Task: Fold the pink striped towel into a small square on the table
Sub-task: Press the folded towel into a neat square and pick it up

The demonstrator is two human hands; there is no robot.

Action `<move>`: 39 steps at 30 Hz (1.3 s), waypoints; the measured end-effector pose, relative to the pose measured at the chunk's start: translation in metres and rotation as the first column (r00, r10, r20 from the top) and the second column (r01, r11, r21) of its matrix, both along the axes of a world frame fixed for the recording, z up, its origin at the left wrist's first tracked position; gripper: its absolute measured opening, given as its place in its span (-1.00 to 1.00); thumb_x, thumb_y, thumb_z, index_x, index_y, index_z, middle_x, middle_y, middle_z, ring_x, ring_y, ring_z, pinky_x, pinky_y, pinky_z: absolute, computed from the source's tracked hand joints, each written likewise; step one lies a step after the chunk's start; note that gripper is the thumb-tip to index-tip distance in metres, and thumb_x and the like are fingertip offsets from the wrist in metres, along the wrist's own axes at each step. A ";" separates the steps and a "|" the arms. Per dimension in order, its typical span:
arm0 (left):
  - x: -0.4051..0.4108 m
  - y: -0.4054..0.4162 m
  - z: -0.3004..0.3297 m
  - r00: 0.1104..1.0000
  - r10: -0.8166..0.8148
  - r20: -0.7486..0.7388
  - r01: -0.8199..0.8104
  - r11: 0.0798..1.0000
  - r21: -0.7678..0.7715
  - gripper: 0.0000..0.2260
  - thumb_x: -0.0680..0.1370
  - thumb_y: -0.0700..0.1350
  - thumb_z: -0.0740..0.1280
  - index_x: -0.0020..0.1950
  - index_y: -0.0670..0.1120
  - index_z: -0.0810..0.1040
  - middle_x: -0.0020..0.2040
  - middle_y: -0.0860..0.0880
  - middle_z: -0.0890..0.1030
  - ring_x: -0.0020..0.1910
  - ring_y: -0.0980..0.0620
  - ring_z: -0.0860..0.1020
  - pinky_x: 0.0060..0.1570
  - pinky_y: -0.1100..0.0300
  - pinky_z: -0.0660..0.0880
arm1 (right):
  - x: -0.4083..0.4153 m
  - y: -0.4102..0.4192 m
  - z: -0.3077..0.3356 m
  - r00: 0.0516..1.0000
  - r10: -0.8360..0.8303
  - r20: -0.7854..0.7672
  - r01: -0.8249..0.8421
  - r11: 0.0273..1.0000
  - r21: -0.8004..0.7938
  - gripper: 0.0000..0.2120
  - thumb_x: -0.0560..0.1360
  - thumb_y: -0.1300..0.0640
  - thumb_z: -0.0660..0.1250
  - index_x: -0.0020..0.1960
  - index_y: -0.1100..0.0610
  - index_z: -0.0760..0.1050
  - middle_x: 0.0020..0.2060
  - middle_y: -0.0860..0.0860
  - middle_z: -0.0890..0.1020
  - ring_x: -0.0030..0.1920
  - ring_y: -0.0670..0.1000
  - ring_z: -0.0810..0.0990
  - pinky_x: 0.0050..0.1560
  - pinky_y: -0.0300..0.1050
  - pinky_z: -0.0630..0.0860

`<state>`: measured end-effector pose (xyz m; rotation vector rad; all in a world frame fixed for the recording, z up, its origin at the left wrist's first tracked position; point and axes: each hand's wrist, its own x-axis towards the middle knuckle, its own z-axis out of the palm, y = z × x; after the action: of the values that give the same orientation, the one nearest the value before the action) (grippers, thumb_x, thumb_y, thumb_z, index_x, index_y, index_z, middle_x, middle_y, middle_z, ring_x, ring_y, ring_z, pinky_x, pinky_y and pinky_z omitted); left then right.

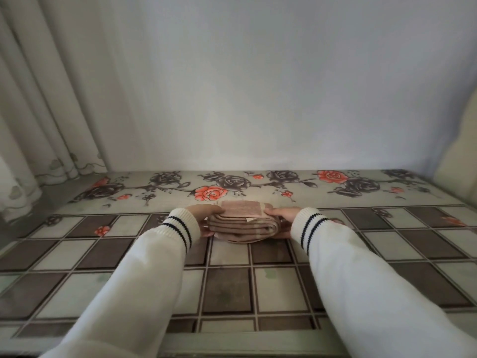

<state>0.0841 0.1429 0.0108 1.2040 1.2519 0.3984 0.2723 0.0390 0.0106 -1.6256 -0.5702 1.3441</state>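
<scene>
The pink striped towel (pixel 242 223) lies folded into a thick, compact bundle in the middle of the table (pixel 232 288), with several layers showing at its near edge. My left hand (pixel 206 215) clasps its left side, fingers over the top and thumb low. My right hand (pixel 282 217) clasps its right side in the same way. Both arms wear white sleeves with dark-striped cuffs.
The table carries a checked brown and pale cloth with red and dark roses along the far strip. A plain wall stands right behind it. Pale curtains (pixel 38 99) hang at the left, and a cream cushion-like shape (pixel 456 161) rises at the far right.
</scene>
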 end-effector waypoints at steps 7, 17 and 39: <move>-0.002 0.001 0.009 0.998 -0.006 0.063 0.009 0.999 -0.034 -0.82 0.55 -0.07 0.27 -0.22 -0.10 0.40 -0.28 -0.05 0.47 -0.31 0.05 0.45 -0.29 0.22 0.42 | -0.001 0.001 0.005 0.996 -0.038 -0.083 0.047 0.993 0.112 -0.89 0.47 0.20 0.35 -0.17 0.18 0.42 -0.26 0.12 0.51 -0.32 0.05 0.51 -0.54 -0.18 0.57; 0.003 0.001 0.008 0.946 0.006 0.323 0.079 0.965 -0.249 -0.65 0.49 0.04 0.32 0.13 -0.19 0.51 0.05 -0.18 0.62 0.06 -0.12 0.57 -0.05 -0.06 0.54 | 0.004 -0.005 0.014 0.983 -0.067 -0.168 0.096 0.981 0.169 -0.91 0.49 0.20 0.31 -0.15 0.13 0.40 -0.25 0.12 0.50 -0.29 0.04 0.51 -0.44 -0.18 0.58; 0.095 -0.013 0.029 0.950 -0.080 0.302 0.113 0.989 -0.094 -0.80 0.55 -0.06 0.23 -0.22 -0.12 0.42 -0.22 -0.10 0.47 -0.25 0.00 0.49 -0.26 0.13 0.51 | 0.092 -0.032 0.021 0.979 -0.204 -0.006 0.204 0.971 0.127 -0.87 0.46 0.15 0.36 -0.20 0.13 0.43 -0.35 0.10 0.57 -0.41 0.02 0.57 -0.38 -0.15 0.60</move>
<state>0.1793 0.1302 0.0394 1.0623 0.9391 0.4159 0.3640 0.0071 0.0319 -1.5406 -0.4690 1.1289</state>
